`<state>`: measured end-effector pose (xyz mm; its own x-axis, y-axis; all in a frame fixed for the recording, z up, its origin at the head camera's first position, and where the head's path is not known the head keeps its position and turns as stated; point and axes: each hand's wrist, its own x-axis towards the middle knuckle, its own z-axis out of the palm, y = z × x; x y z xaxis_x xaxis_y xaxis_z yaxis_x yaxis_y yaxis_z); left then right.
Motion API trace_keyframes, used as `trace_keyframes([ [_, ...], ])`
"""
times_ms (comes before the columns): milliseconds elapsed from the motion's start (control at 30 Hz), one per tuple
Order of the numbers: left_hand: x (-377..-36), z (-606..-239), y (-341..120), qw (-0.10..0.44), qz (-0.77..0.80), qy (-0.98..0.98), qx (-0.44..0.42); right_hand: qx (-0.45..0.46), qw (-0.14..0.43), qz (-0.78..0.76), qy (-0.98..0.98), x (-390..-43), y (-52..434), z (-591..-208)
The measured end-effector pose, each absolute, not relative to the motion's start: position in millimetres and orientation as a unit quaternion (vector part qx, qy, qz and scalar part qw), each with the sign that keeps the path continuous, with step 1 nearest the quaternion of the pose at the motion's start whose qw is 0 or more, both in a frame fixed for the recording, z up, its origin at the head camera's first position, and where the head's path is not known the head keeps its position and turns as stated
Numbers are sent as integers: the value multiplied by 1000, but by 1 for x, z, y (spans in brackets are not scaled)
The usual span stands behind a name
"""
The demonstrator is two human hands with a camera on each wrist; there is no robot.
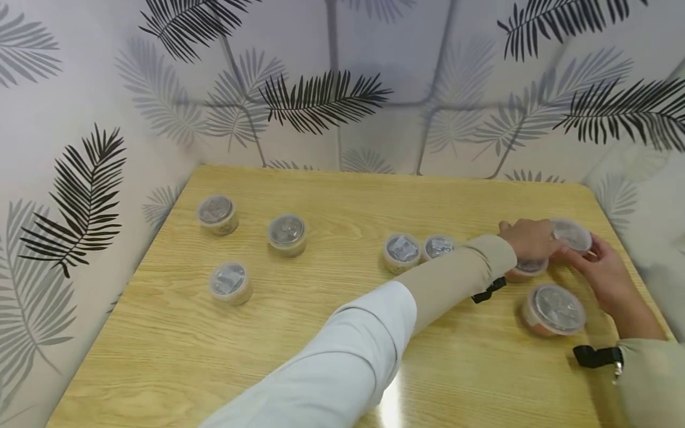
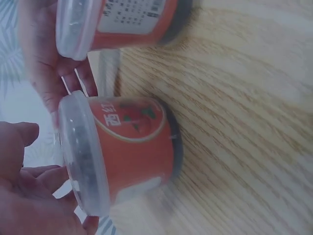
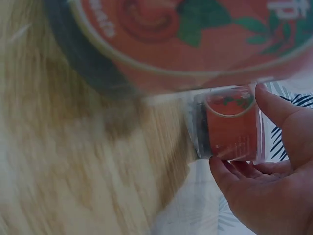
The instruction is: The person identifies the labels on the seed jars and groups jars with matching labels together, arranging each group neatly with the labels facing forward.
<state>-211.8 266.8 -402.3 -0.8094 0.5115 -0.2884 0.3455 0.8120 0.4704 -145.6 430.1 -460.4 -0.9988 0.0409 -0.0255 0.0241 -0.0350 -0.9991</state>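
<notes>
My right hand (image 1: 612, 276) grips a round lidded plastic tub (image 1: 572, 236) at the table's far right. In the right wrist view, thumb and fingers lie around this tub's orange-red label (image 3: 232, 129). My left hand (image 1: 530, 238) is beside its rim, above another tomato-labelled tub (image 1: 528, 268). In the left wrist view the left thumb (image 2: 24, 133) is spread away from the loosely bent fingers, which pass behind the nearer tub's lid (image 2: 83, 156); their contact is hidden. A larger-looking tub (image 1: 555, 309) stands in front of the right hand.
Two tubs, one (image 1: 402, 251) beside another (image 1: 439, 245), stand mid-table, the second partly covered by my left sleeve. Three more tubs, at back left (image 1: 216, 213), left of centre (image 1: 287, 233) and nearer me (image 1: 231, 282), stand on the wooden table (image 1: 176, 351). A leaf-patterned curtain (image 1: 332, 137) hangs behind.
</notes>
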Motion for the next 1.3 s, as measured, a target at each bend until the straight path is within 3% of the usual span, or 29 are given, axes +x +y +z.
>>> trace_keyframes([
  [267,-198,-384,271,126,294,902,291,-50,118,700,-703,-136,430,-434],
  [467,-186,-365,257,68,382,864,322,-29,147,666,-731,-130,414,-396],
  [767,-170,-344,190,19,465,827,315,-7,116,681,-723,-123,363,-358],
  [1233,-134,-362,92,-74,573,736,354,84,38,662,-744,-86,284,-349],
  [1300,-130,-364,81,-67,583,730,350,91,25,644,-759,-83,274,-349],
])
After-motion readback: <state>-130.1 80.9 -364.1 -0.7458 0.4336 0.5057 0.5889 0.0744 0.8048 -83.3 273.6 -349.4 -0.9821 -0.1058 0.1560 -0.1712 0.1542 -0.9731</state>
